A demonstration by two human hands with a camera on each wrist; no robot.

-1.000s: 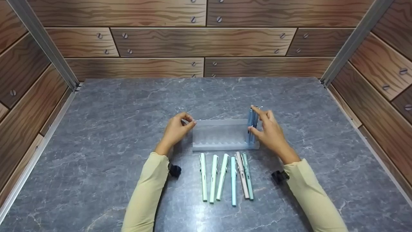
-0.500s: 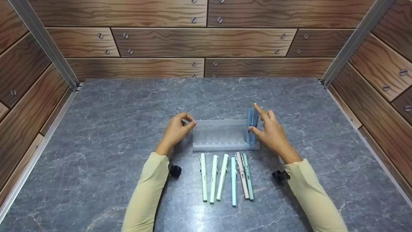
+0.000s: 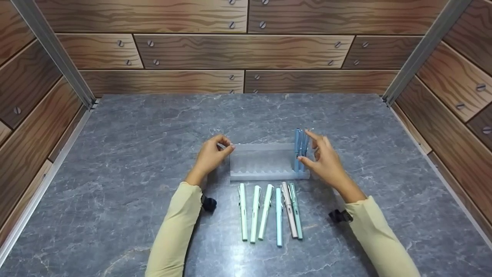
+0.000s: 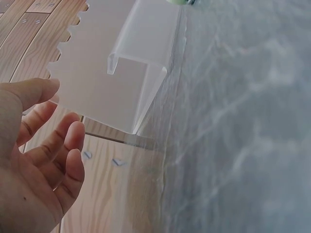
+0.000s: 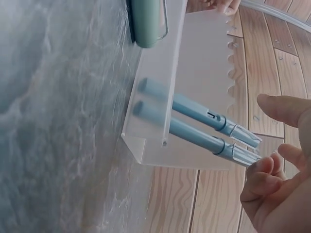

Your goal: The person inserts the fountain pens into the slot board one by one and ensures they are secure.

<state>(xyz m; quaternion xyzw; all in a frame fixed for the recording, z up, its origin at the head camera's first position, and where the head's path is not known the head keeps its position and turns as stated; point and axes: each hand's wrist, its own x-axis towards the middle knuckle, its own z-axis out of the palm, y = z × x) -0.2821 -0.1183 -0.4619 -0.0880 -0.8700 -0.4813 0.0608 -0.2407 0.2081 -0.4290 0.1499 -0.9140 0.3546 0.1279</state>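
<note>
A frosted clear pen rack (image 3: 261, 159) with a notched top edge stands on the table. My left hand (image 3: 210, 154) pinches its upper left corner between thumb and forefinger; the left wrist view has the rack's end wall (image 4: 97, 94) beside that hand. Two blue pens lean side by side in the rack's right end, an inner pen (image 5: 197, 111) and an outer pen (image 5: 180, 133), caps up. Beside them is my right hand (image 3: 324, 161), thumb spread away from the fingers. In the right wrist view its fingertips are right at the outer pen's cap end.
In front of the rack lie several loose pens: three mint green pens, one of them at the left (image 3: 243, 211), a light blue pen (image 3: 279, 217), a grey pen (image 3: 289, 209) and a teal pen (image 3: 295, 210). Wood-patterned walls (image 3: 242, 50) enclose the marbled table (image 3: 115, 154).
My right hand has loosened from the blue pens and drawn slightly back to the right and down. Both pens now stand separately in the rack's right end. The left hand has stayed put.
</note>
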